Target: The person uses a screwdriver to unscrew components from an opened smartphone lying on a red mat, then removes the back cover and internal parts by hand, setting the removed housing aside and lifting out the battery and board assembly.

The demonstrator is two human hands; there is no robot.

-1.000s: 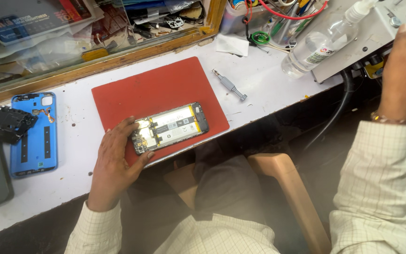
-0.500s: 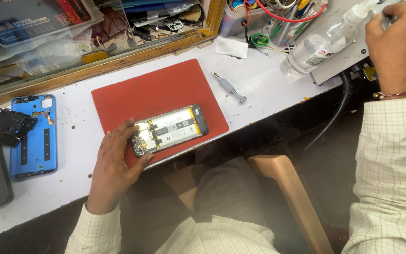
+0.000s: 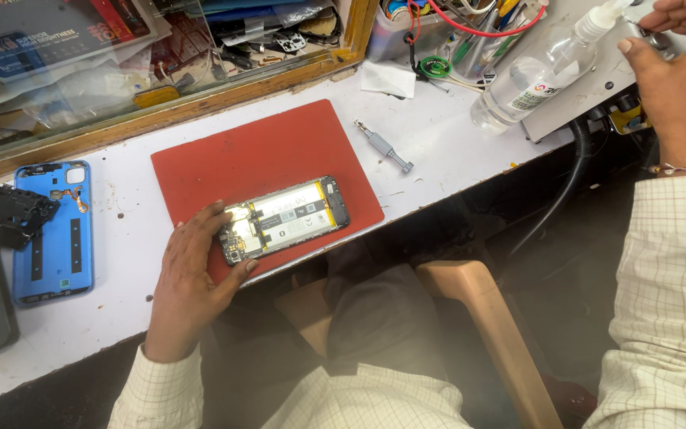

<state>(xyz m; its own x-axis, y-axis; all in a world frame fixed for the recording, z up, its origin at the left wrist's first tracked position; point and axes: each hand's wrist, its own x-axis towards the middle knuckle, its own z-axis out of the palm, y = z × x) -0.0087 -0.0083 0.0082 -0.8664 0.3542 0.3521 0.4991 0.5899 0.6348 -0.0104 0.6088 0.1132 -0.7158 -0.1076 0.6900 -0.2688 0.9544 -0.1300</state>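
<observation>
Left hand (image 3: 192,278) stays pinching the phone (image 3: 283,220) at 6 o'clock on the mat (image 3: 232,155). Right hand (image 3: 672,71), at 2 o'clock, has shifted up, fingers now pinching a small knob (image 3: 651,36).

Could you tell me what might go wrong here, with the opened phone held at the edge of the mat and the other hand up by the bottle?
1. The opened phone lies near the red mat's front edge, steadied only by the left hand; it might slide off the bench.
2. The right hand works beside the clear bottle; a knock could tip liquid toward the exposed board.
3. The loose screwdriver could roll.
</observation>
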